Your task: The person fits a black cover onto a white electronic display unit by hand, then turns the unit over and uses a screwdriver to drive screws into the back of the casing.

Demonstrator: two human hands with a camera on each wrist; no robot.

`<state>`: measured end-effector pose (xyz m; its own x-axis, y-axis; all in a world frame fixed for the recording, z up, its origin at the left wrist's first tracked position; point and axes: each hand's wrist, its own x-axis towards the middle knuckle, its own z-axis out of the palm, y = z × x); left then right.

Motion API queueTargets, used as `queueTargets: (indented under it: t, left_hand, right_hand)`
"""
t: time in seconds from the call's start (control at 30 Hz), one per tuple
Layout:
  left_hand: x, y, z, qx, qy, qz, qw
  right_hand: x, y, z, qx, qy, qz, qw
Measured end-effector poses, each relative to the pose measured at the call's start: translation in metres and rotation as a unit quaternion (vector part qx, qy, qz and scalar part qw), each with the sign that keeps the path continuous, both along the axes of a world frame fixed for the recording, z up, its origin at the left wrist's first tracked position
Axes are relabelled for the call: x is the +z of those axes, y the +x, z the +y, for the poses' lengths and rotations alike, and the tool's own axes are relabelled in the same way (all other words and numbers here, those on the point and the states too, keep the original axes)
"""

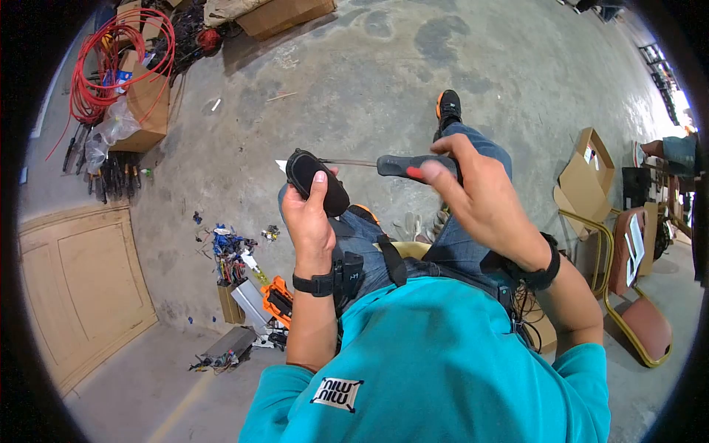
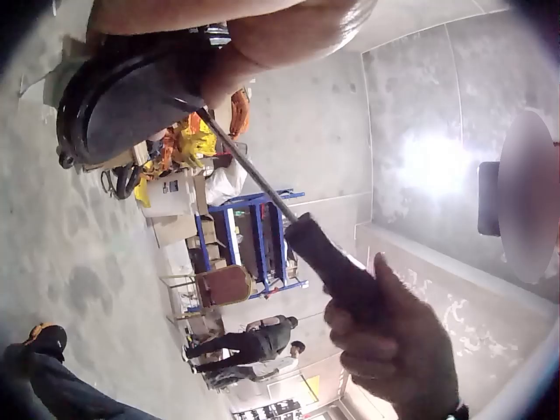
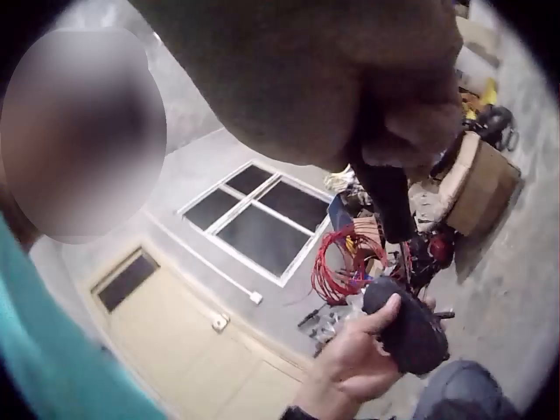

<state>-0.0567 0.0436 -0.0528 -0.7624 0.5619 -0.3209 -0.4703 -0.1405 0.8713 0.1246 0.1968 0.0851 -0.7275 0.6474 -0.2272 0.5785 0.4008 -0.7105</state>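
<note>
- Could lose the black casing, on the left, through too light a hold on its rounded shell; held in mid-air, might then drop to the floor.
- Could jab the fingers of the left hand, close to the contact, by pressing too hard or at a slant with the thin shaft between the hands.
- Could scar or crack the casing's edge by levering too forcefully from the handle, on the right.
- Grips the casing with the left hand, mostly closed: lays the thumb across the near top face and hides most other fingers beneath.
- Brings the shaft to the casing's right side; cannot tell tip inserted from tip merely touching.
- Wraps the right hand firmly round the black-and-red screwdriver, fingers curled about the handle, blurred from above but clearer in the left wrist view.
</note>
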Motion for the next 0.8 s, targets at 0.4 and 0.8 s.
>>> queueTargets:
  t: [0.4, 0.8]
  left_hand:
    - [-0.002, -0.001, 0.0, 0.01, -0.004, 0.009, 1.0]
    - [-0.004, -0.001, 0.001, 0.008, -0.009, 0.007, 1.0]
  right_hand:
    - [-0.015, 0.002, -0.005, 0.069, 0.117, 0.081, 0.987]
    - [-0.02, 0.002, -0.007, 0.139, 0.178, 0.122, 0.966]
